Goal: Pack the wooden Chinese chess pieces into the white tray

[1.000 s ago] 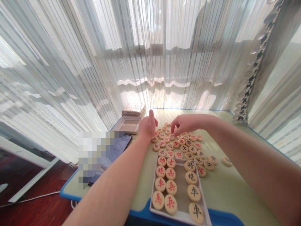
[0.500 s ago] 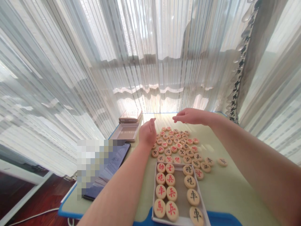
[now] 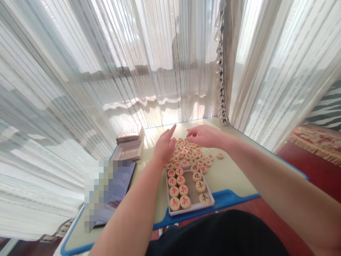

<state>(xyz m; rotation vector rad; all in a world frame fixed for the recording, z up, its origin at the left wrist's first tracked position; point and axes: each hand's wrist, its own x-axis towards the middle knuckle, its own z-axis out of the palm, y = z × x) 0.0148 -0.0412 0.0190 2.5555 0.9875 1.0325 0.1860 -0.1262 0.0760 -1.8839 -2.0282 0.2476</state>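
Loose round pale wooden game discs (image 3: 189, 155), marked in red or black characters, are spread in a cluster on a pale green table with blue edging (image 3: 234, 174). The left hand (image 3: 165, 147) is laid at the cluster's left edge, fingers extended and apart, nothing gripped. The right hand (image 3: 204, 136) is held over the far discs with fingers curled down; whether a disc is pinched cannot be told. A shallow white rectangular tray (image 3: 210, 200) is set just nearer than the cluster, red-marked discs ranged along its left side, black-marked ones along its right. A dark flat tablet (image 3: 118, 186) and a stack of flat boxes (image 3: 129, 133) are placed to the left.
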